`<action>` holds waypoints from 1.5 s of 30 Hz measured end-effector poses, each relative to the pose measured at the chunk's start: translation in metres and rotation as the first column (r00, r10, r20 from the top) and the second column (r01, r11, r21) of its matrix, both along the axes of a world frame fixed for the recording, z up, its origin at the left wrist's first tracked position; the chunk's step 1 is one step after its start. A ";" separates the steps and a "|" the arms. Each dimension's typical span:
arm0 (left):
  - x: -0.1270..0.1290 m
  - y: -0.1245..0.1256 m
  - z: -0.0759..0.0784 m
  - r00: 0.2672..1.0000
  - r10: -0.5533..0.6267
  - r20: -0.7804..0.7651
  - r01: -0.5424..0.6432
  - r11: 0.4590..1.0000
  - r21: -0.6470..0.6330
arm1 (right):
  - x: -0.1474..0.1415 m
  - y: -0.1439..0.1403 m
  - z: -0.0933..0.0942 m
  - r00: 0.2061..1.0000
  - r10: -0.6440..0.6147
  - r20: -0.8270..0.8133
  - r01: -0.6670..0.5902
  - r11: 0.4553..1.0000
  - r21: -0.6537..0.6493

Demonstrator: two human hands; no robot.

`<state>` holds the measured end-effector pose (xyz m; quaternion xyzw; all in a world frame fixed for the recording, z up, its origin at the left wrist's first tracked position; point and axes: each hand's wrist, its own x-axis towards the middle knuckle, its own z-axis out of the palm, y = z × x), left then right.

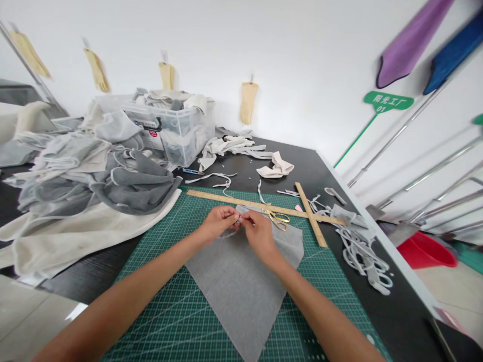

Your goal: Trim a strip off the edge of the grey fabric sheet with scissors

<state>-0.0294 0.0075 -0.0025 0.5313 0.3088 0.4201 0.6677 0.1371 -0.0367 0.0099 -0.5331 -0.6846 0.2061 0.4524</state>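
Note:
A grey cloth [241,286] lies over the green cutting mat [162,301], one corner pointing towards me. At its far edge my left hand [220,221] and my right hand [256,229] meet, fingertips pinched together on the cloth's edge. A pale strip or border shows just below the left fingers; the exact spot being pinched is hidden by the fingertips. Gold-handled scissors [278,219] rest just beyond my right hand, partly on the cloth. Behind them, a long wooden ruler [211,196] runs across the mat, and a shorter wooden ruler [311,216] crosses it.
Grey and cream fabric pieces [75,166] are heaped at the left beside a clear plastic bin [181,130] full of cloth. A blue cutter or pen [192,171] lies near the bin. Cream scraps [277,166] lie at the back, tangled trimmings [362,256] at the right.

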 end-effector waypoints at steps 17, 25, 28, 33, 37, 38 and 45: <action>-0.020 0.003 0.003 0.672 0.425 -0.607 0.107 0.755 0.647 | 0.150 -0.012 0.135 0.824 -0.563 -0.067 0.537 0.736 0.412; -0.013 0.004 -0.017 0.552 0.440 -0.708 0.138 0.789 0.598 | 0.231 -0.034 0.142 0.374 -0.927 -0.032 0.802 0.306 0.513; -0.015 0.011 -0.021 0.622 0.400 -0.673 0.032 0.846 0.532 | 0.257 -0.028 0.120 0.371 -0.850 0.375 0.815 0.491 0.308; -0.023 0.022 -0.019 0.676 0.397 -0.621 -0.005 0.845 0.534 | 0.256 -0.004 0.091 0.541 -0.598 0.591 0.700 0.710 0.078; -0.036 0.032 -0.015 0.696 0.325 -0.641 0.076 0.854 0.515 | 0.201 0.023 0.069 0.683 -0.289 0.671 0.427 0.903 -0.046; -0.040 0.035 -0.014 0.684 0.306 -0.662 0.106 0.856 0.506 | 0.184 0.028 0.061 0.702 -0.211 0.681 0.348 0.935 -0.068; -0.058 0.045 -0.013 0.645 0.274 -0.713 0.174 0.856 0.487 | 0.102 0.034 0.010 0.681 0.007 0.732 0.137 0.981 -0.136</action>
